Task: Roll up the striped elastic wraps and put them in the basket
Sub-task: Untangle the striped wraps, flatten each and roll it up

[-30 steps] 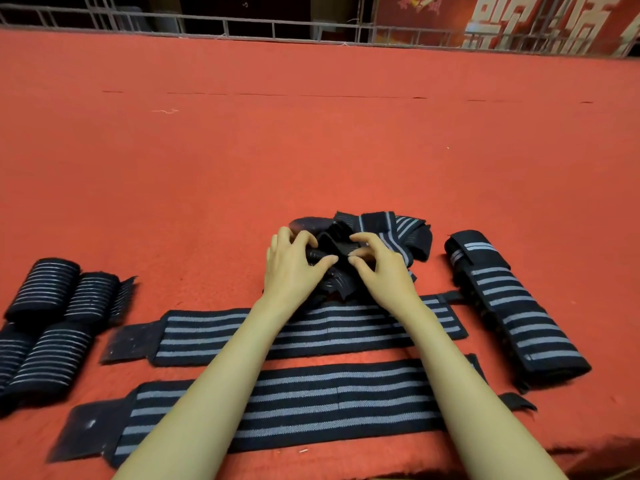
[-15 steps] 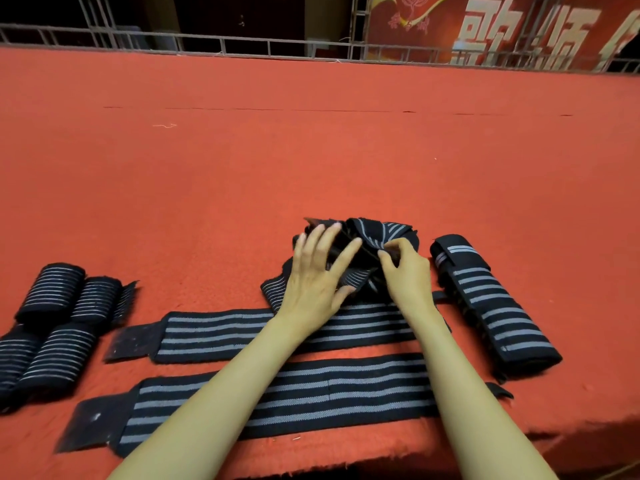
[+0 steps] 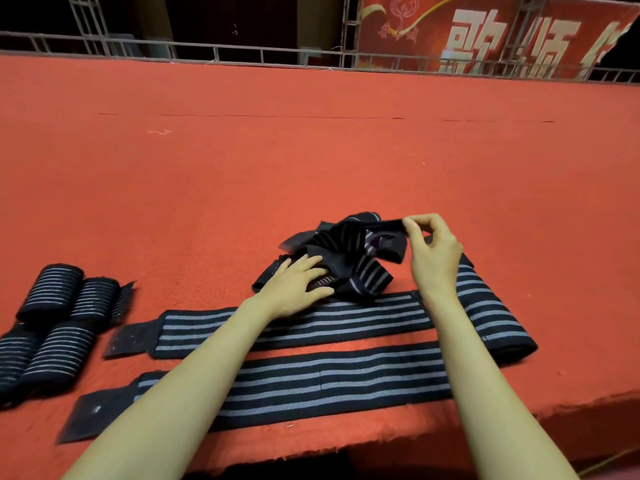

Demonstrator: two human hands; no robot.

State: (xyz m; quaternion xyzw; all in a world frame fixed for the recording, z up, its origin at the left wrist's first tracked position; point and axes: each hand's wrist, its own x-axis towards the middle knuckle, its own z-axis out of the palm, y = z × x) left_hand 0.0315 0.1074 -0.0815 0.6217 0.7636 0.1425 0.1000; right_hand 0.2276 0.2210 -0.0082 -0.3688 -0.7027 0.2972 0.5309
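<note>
Red felt desk (image 3: 311,161), tangled striped wrap (image 3: 346,247) under my hands.
My left hand (image 3: 294,289) lies flat, fingers spread, pressing the heap down. My right hand (image 3: 433,251) pinches a black end of it, raised just above. Two flat wraps (image 3: 311,323) lie near the front edge, with rolled wraps (image 3: 52,323) at far left and a folded wrap (image 3: 491,317) at right. Behind runs a metal railing (image 3: 214,53), then a red banner (image 3: 485,36) against the dark.

I see rolled wraps (image 3: 62,348) far left. Near flat wrap (image 3: 346,379) along the carpet (image 3: 311,168) edge, far flat wrap (image 3: 346,320) just behind it, tangled pile (image 3: 346,258) behind that, folded wrap (image 3: 491,317) right.
</note>
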